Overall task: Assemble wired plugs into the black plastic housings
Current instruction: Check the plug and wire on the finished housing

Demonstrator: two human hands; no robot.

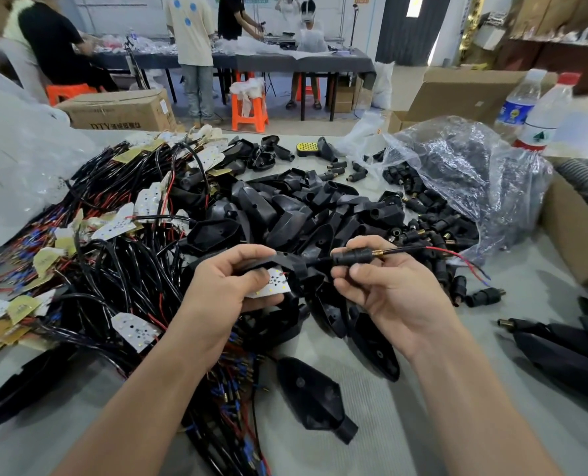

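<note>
- Black plug (351, 257), likely hard and light, is pinched by the right hand (389, 297) with thumb and curled fingers, above the middle of the tabletop (382, 417).
- Left hand (230, 286) curls round a black housing (287, 266) with a white board (275, 283).
- Hold the plug's body; its thin wires (457, 254) look bendy.
- Cardboard box (121, 111) past the far edge reads "DTY".

Left hand (230, 283) and right hand (385, 286) curled, both gripping.
</note>
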